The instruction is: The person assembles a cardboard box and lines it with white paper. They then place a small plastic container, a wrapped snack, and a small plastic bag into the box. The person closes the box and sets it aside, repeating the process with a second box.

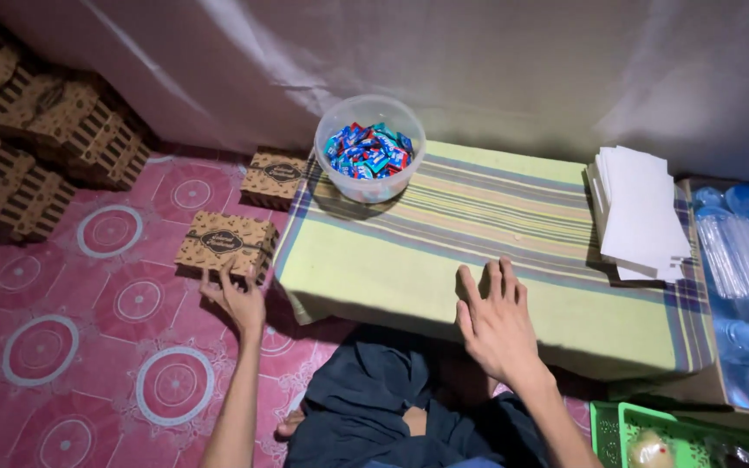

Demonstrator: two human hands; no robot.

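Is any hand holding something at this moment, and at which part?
The left hand touches the near edge of a patterned cardboard box on the floor; a closed grip cannot be told. The right hand rests open on the striped cloth, holding nothing.

striped table (444,260); candy bowl (369,147); white sheets (643,212)

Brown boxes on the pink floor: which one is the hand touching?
The left hand touches the brown box lying alone nearest the person. Another box sits beside the candy bowl, untouched; the rest are stacked far left.
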